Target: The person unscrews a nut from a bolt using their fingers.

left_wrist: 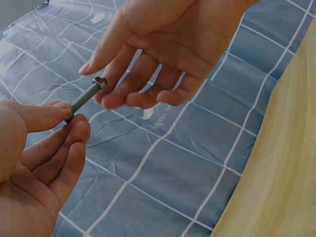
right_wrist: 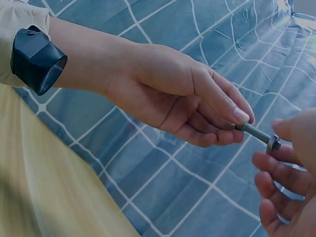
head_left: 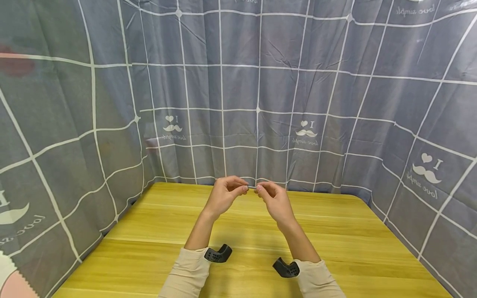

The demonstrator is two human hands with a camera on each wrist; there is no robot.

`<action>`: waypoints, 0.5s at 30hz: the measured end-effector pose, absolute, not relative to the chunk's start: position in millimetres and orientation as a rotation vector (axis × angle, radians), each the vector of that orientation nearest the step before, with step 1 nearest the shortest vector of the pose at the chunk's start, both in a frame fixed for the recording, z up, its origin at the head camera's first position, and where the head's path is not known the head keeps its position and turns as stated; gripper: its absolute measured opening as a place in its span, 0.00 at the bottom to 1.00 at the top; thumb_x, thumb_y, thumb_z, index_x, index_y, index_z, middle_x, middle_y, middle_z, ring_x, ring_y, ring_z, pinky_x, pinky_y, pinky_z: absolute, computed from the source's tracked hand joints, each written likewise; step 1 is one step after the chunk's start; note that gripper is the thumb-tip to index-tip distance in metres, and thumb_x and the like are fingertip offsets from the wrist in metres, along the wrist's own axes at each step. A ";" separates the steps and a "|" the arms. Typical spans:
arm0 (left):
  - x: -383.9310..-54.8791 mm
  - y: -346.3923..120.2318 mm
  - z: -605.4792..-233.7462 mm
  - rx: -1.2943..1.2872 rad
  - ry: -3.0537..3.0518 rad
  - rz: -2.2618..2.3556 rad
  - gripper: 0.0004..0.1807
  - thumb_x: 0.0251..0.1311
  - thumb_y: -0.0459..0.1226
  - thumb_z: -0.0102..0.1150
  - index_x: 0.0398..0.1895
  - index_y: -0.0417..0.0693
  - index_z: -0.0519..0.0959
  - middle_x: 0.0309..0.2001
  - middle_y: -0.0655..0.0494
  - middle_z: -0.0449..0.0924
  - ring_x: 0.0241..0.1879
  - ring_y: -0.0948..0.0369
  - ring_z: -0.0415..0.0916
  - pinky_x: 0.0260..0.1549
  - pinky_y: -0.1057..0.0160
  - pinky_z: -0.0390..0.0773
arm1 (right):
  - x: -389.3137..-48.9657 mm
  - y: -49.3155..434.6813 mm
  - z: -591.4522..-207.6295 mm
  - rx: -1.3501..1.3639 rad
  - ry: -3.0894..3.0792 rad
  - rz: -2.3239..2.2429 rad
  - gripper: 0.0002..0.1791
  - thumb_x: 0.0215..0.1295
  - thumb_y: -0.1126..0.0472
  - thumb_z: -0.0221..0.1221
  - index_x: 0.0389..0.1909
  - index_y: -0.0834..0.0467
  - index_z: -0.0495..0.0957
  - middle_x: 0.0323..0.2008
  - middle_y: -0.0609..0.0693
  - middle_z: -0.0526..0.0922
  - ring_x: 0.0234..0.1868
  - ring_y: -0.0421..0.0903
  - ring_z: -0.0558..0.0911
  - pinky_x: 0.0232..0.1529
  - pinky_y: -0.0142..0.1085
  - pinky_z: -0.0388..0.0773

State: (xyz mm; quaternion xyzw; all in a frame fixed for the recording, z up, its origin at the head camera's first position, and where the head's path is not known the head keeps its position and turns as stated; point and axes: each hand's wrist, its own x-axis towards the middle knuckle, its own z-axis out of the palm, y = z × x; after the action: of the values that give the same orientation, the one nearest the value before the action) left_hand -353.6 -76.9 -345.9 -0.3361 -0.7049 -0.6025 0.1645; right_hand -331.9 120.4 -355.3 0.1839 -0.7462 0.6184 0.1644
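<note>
Left hand [head_left: 223,196] pinches a bolt [left_wrist: 84,100]; right hand [head_left: 277,202] perhaps touches its nut [left_wrist: 100,83].

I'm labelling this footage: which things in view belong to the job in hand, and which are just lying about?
Belongs to the job:
bolt
nut, near the bolt's end
left hand, pinching the bolt
right hand, by the nut

Just around:
table
curtain
wrist cameras

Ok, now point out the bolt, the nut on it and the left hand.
Bolt [left_wrist: 85,99]: left wrist view, middle of the threaded shank.
Nut [left_wrist: 100,84]: left wrist view, its side.
Left hand [head_left: 222,196]: head view, middle of the hand, near the thumb's base.
</note>
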 end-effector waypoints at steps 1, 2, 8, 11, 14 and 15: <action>-353.6 -76.6 -345.8 -0.956 -2.009 -1.717 0.05 0.69 0.26 0.62 0.43 0.33 0.86 0.39 0.39 0.87 0.39 0.48 0.86 0.46 0.57 0.85 | -332.1 120.5 -355.3 0.516 -2.124 1.763 0.14 0.78 0.57 0.59 0.52 0.64 0.84 0.46 0.59 0.85 0.48 0.53 0.81 0.54 0.49 0.77; -353.7 -76.4 -345.7 -0.956 -2.009 -1.717 0.05 0.69 0.27 0.63 0.43 0.34 0.86 0.39 0.39 0.87 0.39 0.48 0.86 0.46 0.57 0.85 | -332.3 120.6 -355.5 0.512 -2.119 1.763 0.13 0.79 0.57 0.59 0.50 0.64 0.84 0.44 0.59 0.85 0.47 0.52 0.81 0.52 0.48 0.77; -354.6 -76.3 -346.6 -0.952 -2.006 -1.717 0.05 0.69 0.26 0.62 0.43 0.33 0.86 0.39 0.42 0.88 0.40 0.46 0.86 0.45 0.57 0.85 | -333.0 121.8 -355.0 0.563 -2.065 1.793 0.09 0.76 0.65 0.60 0.50 0.64 0.84 0.46 0.60 0.85 0.49 0.51 0.83 0.55 0.43 0.78; -355.6 -76.3 -347.8 -0.954 -2.000 -1.715 0.06 0.70 0.26 0.62 0.44 0.31 0.85 0.39 0.43 0.88 0.40 0.46 0.86 0.45 0.57 0.85 | -333.0 122.4 -354.8 0.595 -2.050 1.790 0.09 0.74 0.67 0.62 0.51 0.65 0.84 0.48 0.60 0.85 0.50 0.54 0.83 0.55 0.41 0.78; -355.9 -75.8 -348.0 -0.967 -1.987 -1.709 0.07 0.70 0.27 0.62 0.44 0.29 0.84 0.39 0.43 0.88 0.41 0.45 0.86 0.46 0.57 0.85 | -332.4 123.2 -354.6 0.615 -2.038 1.789 0.09 0.74 0.68 0.62 0.51 0.66 0.84 0.48 0.59 0.85 0.49 0.55 0.82 0.53 0.40 0.78; -356.3 -75.6 -347.9 -0.970 -1.986 -1.708 0.07 0.70 0.27 0.62 0.45 0.28 0.84 0.39 0.42 0.88 0.41 0.44 0.86 0.46 0.57 0.85 | -332.1 123.4 -354.3 0.620 -2.032 1.792 0.09 0.74 0.68 0.62 0.51 0.66 0.84 0.48 0.58 0.84 0.49 0.55 0.82 0.53 0.39 0.78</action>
State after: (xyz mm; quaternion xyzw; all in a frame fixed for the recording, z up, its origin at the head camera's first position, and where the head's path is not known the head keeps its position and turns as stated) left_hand -356.3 -75.6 -347.9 -0.3421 -0.7002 -0.6021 0.1733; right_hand -332.1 123.4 -354.3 0.2195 -0.7192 0.6342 0.1802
